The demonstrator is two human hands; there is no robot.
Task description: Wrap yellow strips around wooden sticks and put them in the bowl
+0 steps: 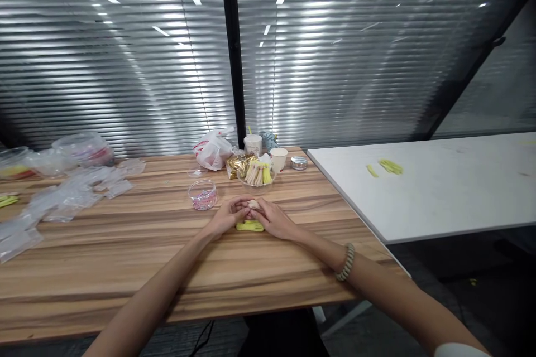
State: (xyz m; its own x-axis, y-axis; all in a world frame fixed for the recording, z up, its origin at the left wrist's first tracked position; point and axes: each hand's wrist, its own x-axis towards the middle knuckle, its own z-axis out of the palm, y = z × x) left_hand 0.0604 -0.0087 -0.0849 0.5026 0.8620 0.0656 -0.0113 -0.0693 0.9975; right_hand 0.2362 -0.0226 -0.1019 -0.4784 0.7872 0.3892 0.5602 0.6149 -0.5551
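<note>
Over the wooden table (138, 256), my left hand (229, 215) and my right hand (271, 218) meet, their curled fingers pinching a small pale piece (253, 204) between them. What the piece is cannot be made out. Just below my hands, a flat yellow bundle (250, 226) lies on the wood. Beyond them stands a clear bowl (251, 185) of pale and yellow strips (258, 173). To the left of my hands is a round clear container (202, 195) with small pink and purple bits. A beaded bracelet (345, 262) circles my right wrist.
Clear plastic bags (71, 192) spread over the left side, near larger clear tubs (84, 150). At the back are a white bag (213, 149), gold packet (240, 165), paper cups (278, 159) and a round tin (298, 163). A white table (439, 195) at right holds yellow pieces (391, 166).
</note>
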